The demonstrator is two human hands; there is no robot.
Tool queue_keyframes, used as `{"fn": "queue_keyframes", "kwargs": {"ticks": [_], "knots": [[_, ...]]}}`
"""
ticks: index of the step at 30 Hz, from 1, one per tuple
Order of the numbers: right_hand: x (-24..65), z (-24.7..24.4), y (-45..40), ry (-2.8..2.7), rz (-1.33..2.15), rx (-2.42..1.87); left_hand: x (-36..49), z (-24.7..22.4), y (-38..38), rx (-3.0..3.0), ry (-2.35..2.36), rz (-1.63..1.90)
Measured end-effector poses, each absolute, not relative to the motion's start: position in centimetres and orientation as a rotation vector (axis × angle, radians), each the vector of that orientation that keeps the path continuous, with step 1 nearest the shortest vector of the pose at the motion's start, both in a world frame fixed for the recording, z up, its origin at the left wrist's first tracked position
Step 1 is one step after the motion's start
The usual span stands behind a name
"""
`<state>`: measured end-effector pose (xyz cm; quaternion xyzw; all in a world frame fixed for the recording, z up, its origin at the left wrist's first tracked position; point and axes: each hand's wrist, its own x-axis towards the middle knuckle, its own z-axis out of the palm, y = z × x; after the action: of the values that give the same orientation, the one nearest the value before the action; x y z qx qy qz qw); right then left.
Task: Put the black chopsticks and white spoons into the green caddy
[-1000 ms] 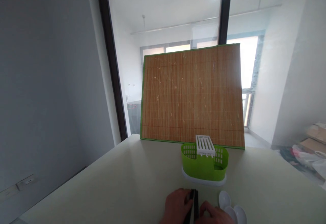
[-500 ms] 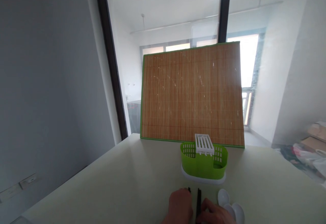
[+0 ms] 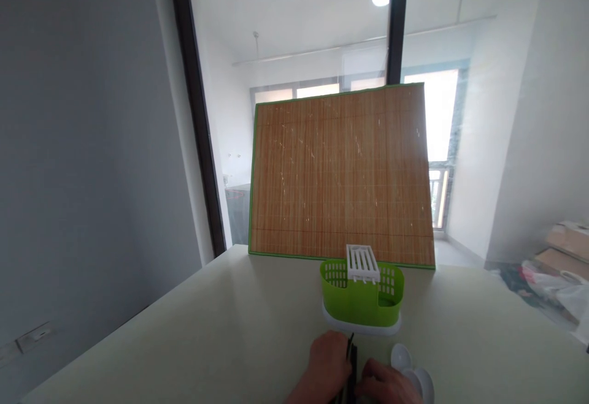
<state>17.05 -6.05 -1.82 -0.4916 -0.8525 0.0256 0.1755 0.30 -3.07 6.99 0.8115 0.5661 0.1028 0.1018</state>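
Note:
Just in front of the green basket, my left hand (image 3: 327, 360) is closed around dark chopsticks (image 3: 352, 361), whose ends stick out past the fingers. Close on their other side is my right hand (image 3: 385, 383), fingers curled in against the chopsticks; its lower part is cut off by the frame edge. Several white spoons (image 3: 401, 357) lie by the right hand, their bowls showing and their handles hidden. The green basket (image 3: 361, 312) stands on a white base, with a white slatted rack (image 3: 362, 263) across its top and small hooks along the rack's front.
A white table (image 3: 221, 330) carries everything. Along its back edge a bamboo mat (image 3: 340, 177) with green trim stands upright before a glass partition. A grey wall (image 3: 92, 146) rises at the left. Boxes and plastic bags (image 3: 561, 269) are piled beyond the table at the right.
The left hand has moved right, closing the gap between the chopsticks, which now lie together. The right hand stays beside them. The view has shifted slightly.

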Motion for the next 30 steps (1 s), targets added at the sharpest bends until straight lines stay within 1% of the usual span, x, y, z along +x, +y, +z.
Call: {"fn": "queue_keyframes", "kwargs": {"ticks": [3,7,10,13,16,21,26,30], "knots": [[17.5,0.0,-6.4,-2.402,0.053,-1.318,-1.0,9.5,-2.8,2.282,1.516,0.577],[17.7,1.8,-7.0,-2.353,0.164,-1.295,-2.5,14.1,-2.6,1.988,1.152,1.007],[17.5,1.7,-7.1,-2.305,0.153,-1.266,-3.9,16.5,-2.9,1.925,1.021,1.273],[17.4,0.9,-7.0,-2.299,0.094,-1.262,-5.2,17.2,-3.3,1.942,1.028,1.443],[17.6,0.1,-6.6,-2.334,0.049,-1.259,-5.6,16.3,-3.3,1.993,1.067,1.466],[18.2,-1.5,-5.8,-2.344,-0.059,-1.170,-5.3,14.4,-2.9,2.037,1.053,1.337],[18.4,-2.6,-5.3,-2.349,-0.098,-1.166,-5.5,14.0,-2.4,1.971,1.019,1.303],[18.3,-2.3,-5.4,-2.368,-0.165,-1.191,-6.0,13.8,-2.2,1.992,1.003,1.262]]}}
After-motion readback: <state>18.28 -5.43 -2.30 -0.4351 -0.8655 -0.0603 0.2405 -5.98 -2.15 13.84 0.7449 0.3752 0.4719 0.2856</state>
